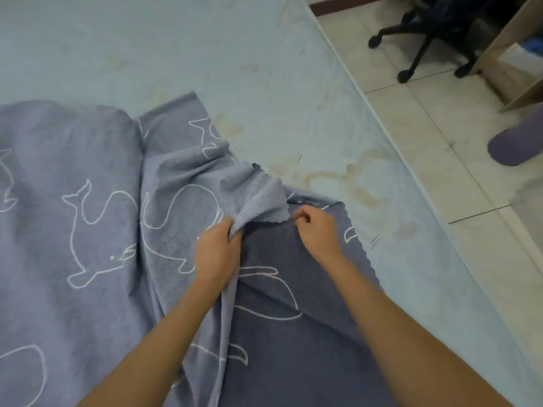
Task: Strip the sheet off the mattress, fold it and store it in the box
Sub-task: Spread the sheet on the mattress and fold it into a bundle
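On mattress (264, 83): sheet (102, 215) looks soft, limp, light; left hand (216, 251) grips bunched corner, right hand (317, 230) pinches hem; hold corners.

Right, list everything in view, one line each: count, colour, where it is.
sheet: one, grey-blue with white whale outlines, crumpled over the near and left part of the mattress
mattress: one, pale blue with yellowish stains, bare at the top and right
floor: one, pale tiles, right of the mattress
office chair: one, black, wheeled base, top right
wooden cabinet: one, light brown, top right corner, partly cut off
rounded object: one, purple, on the floor at the right edge; cannot tell what it is
left hand: one, grips a bunched fold of the sheet
right hand: one, pinches the sheet's edge beside it
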